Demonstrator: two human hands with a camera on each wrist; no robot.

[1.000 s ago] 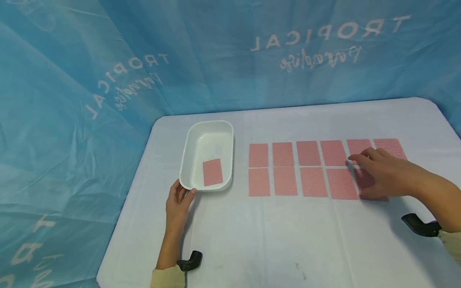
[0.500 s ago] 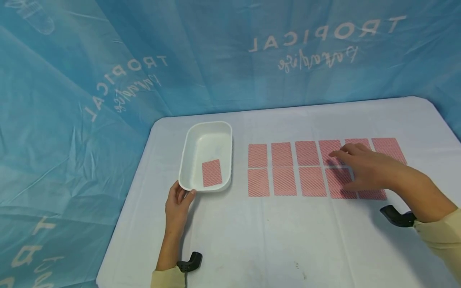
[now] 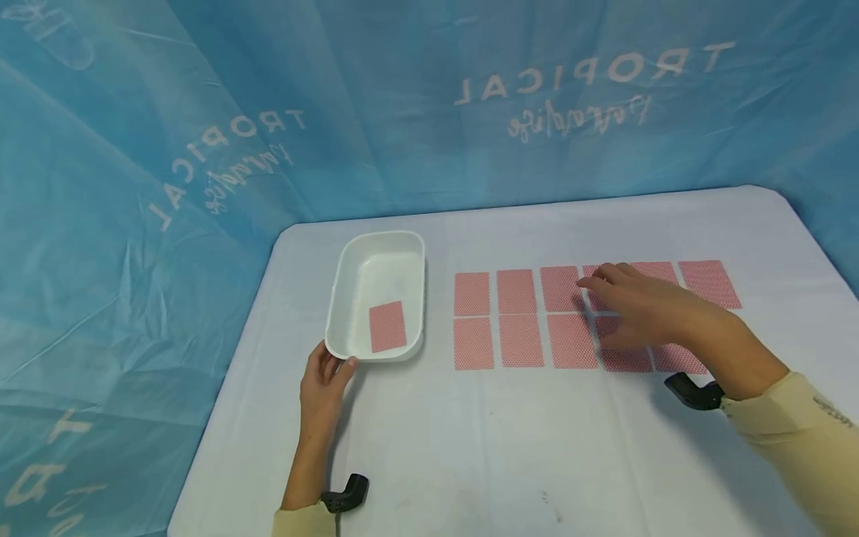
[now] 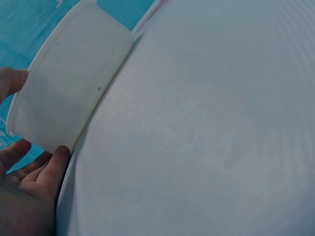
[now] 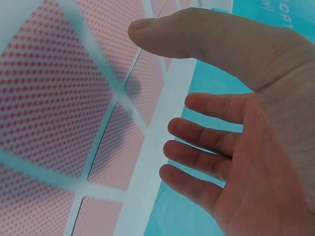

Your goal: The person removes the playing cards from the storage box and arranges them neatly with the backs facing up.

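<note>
My left hand (image 3: 321,395) holds the near left corner of a white plastic tub (image 3: 385,265), thumb at the rim and fingers curled at the outer wall. A single red-patterned playing card (image 3: 387,327) lies in the tub, back up. In the left wrist view the thumb and fingers (image 4: 51,172) meet the tub's side. My right hand (image 3: 651,309) hovers over the right half of two rows of face-down playing cards (image 3: 520,340), partly covering some. In the right wrist view its fingers are spread apart and loosely bent, with nothing between thumb (image 5: 167,34) and fingers.
The cards lie in a neat grid on a white-covered table (image 3: 510,447), to the right of the tub. A blue printed curtain (image 3: 376,112) hangs behind and at the left. Black wrist devices (image 3: 694,391) stick out at both wrists.
My right hand has moved left across the rows, uncovering cards at the far right. The left hand stays at the tub's corner, and the view has shifted slightly.
</note>
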